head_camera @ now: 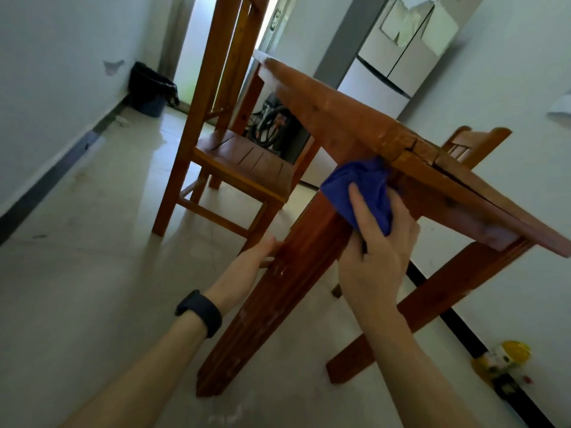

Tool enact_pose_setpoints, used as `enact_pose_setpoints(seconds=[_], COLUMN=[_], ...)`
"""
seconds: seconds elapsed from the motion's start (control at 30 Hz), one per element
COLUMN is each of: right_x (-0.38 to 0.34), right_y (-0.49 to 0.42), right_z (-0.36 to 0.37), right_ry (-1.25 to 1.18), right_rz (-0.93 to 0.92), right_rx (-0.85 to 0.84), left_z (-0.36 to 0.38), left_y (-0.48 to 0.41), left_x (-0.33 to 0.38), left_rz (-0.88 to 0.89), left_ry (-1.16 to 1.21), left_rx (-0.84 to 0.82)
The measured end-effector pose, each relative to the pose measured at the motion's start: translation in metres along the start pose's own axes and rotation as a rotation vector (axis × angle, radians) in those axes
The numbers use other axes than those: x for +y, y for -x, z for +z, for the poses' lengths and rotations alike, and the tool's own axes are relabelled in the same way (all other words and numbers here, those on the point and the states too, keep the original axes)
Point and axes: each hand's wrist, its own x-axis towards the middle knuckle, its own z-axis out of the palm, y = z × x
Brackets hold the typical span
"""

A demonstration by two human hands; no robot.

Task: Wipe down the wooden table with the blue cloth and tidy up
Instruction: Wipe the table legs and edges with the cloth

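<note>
I'm watching through one head-worn camera, which is looking forward and down and rolling hard, so the room is leaning. It's sitting close to the wooden table (340,118), catching its top nearly edge-on. The left hand (256,257) and the right hand (380,257), gripping the blue cloth (358,186), are sitting mid-frame, with both forearms entering from the bottom edge. The floor (92,273) is filling the left side.

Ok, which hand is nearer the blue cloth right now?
Right. The right hand grips the blue cloth and presses it against the top of the table leg. The left hand touches the same leg lower down on its other side, clear of the cloth.
</note>
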Motion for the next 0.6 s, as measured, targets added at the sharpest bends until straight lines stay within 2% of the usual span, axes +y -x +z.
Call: enact_pose_setpoints(seconds=[0.03, 0.1, 0.13, 0.17, 0.23, 0.3, 0.37, 0.4, 0.47, 0.53, 0.6], right_x=[-0.002, -0.005, -0.009, -0.016, -0.032, -0.042, -0.048, -0.045, -0.034, -0.022, -0.012], right_y=[0.016, 0.065, 0.089, 0.105, 0.119, 0.122, 0.124, 0.126, 0.129, 0.124, 0.113], right_z=[0.003, 0.007, 0.007, 0.004, 0.007, 0.013, 0.015, 0.013, 0.008, 0.0, -0.006], right_ry=[0.073, 0.112, 0.046, -0.059, -0.307, -0.511, -0.599, -0.612, -0.549, -0.574, -0.581], right_rz=[-0.034, -0.104, -0.047, 0.084, 0.501, 0.735, 0.803, 0.77, 0.631, 0.589, 0.651], right_rx=[-0.081, -0.403, -0.58, -0.725, -0.779, -0.679, -0.608, -0.652, -0.852, -0.999, -0.98], left_z=[0.0, 0.002, 0.003, 0.003, 0.006, 0.011, 0.015, 0.016, 0.014, 0.011, 0.009], left_y=[0.002, 0.009, 0.014, 0.02, 0.033, 0.046, 0.056, 0.059, 0.061, 0.059, 0.053], left_x=[-0.003, -0.014, -0.02, -0.028, -0.044, -0.058, -0.07, -0.071, -0.067, -0.062, -0.054], left_rz=[0.015, 0.07, 0.097, 0.094, 0.034, -0.004, 0.024, 0.05, 0.095, 0.14, 0.22], left_ry=[0.001, 0.03, 0.052, 0.065, 0.067, 0.064, 0.058, 0.061, 0.035, -0.021, -0.072], left_rx=[0.044, 0.189, 0.223, 0.205, 0.075, -0.002, 0.027, 0.066, 0.148, 0.205, 0.312])
